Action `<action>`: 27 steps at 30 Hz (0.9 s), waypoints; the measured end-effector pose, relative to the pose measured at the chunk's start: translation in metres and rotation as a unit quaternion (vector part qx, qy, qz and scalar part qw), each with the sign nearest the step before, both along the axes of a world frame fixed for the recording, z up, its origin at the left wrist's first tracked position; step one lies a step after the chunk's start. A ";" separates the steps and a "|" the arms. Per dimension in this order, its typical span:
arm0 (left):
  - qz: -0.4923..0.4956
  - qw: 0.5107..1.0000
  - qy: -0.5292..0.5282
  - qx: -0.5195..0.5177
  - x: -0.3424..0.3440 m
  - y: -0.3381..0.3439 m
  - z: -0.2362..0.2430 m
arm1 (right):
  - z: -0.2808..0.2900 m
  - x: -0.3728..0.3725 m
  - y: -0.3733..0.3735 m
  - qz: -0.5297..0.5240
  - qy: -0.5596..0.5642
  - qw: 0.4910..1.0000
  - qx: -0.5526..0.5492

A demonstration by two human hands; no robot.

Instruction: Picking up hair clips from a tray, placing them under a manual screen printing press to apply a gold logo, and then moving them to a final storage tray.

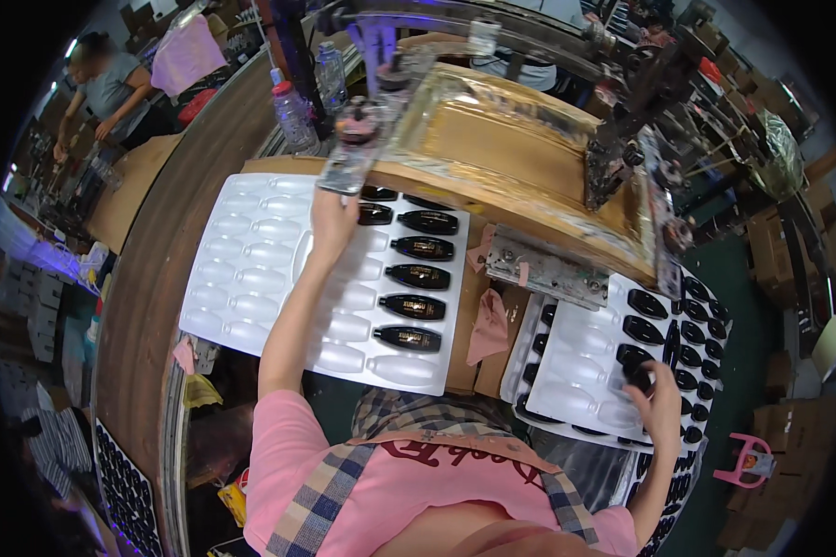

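My left hand [333, 223] is at the far part of a white molded tray [409, 369], its fingers closed at the near end of a printed black bottle [375, 214]. A metal bracket hides some of its fingertips. Several black bottles with gold print [411, 307] lie in the tray's right column. At the right, my right hand [656, 405] grips a plain black bottle [635, 360] over a second white tray [576, 376]. Other black bottles [643, 330] lie in that tray, beyond the hand.
A wooden-framed printing screen [502, 121], blurred, hangs tilted over the trays. Below it is a metal fixture [548, 269] with a pink cloth [489, 330] beside it. More bottle trays [692, 356] are stacked right. A red-capped plastic bottle [294, 116] stands left; a co-worker [116, 88] works beyond.
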State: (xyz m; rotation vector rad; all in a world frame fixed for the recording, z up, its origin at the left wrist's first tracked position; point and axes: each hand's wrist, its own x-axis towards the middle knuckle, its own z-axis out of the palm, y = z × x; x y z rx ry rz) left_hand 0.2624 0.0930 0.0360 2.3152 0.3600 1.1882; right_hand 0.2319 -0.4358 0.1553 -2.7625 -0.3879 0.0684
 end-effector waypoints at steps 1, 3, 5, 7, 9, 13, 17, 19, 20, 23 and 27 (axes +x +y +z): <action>-0.050 0.990 0.087 -0.104 0.000 -0.035 0.039 | -0.001 0.004 -0.003 -0.060 0.013 0.997 0.037; -0.136 0.987 0.081 -0.026 0.017 -0.066 0.050 | -0.013 0.016 -0.004 -0.078 -0.082 0.982 0.153; -0.254 0.966 0.037 -0.005 0.035 -0.107 0.058 | -0.013 0.029 0.007 -0.044 -0.099 0.964 0.242; -0.258 0.960 0.045 0.096 0.061 -0.126 0.043 | -0.017 0.049 0.023 0.034 -0.072 0.949 0.304; -0.262 0.948 0.054 0.172 0.083 -0.137 0.041 | -0.009 0.060 0.049 0.102 -0.077 0.934 0.335; -0.345 0.936 0.061 -0.039 0.104 -0.133 0.058 | -0.012 0.091 0.098 0.155 -0.115 0.921 0.339; -0.397 0.863 0.004 -0.314 0.083 -0.102 0.082 | 0.006 0.093 0.153 0.179 -0.032 0.968 0.172; -0.373 0.846 -0.036 -0.380 0.054 -0.082 0.090 | 0.000 0.093 0.163 0.198 -0.031 0.965 0.167; -0.339 0.850 -0.054 -0.399 0.037 -0.077 0.095 | -0.005 0.093 0.164 0.201 -0.013 0.960 0.196; -0.222 0.899 -0.056 -0.373 -0.002 -0.038 0.069 | 0.004 0.086 0.159 0.210 0.010 0.962 0.176; -0.111 0.934 -0.033 -0.339 -0.033 0.002 0.013 | -0.004 0.079 0.106 0.160 -0.072 0.962 0.208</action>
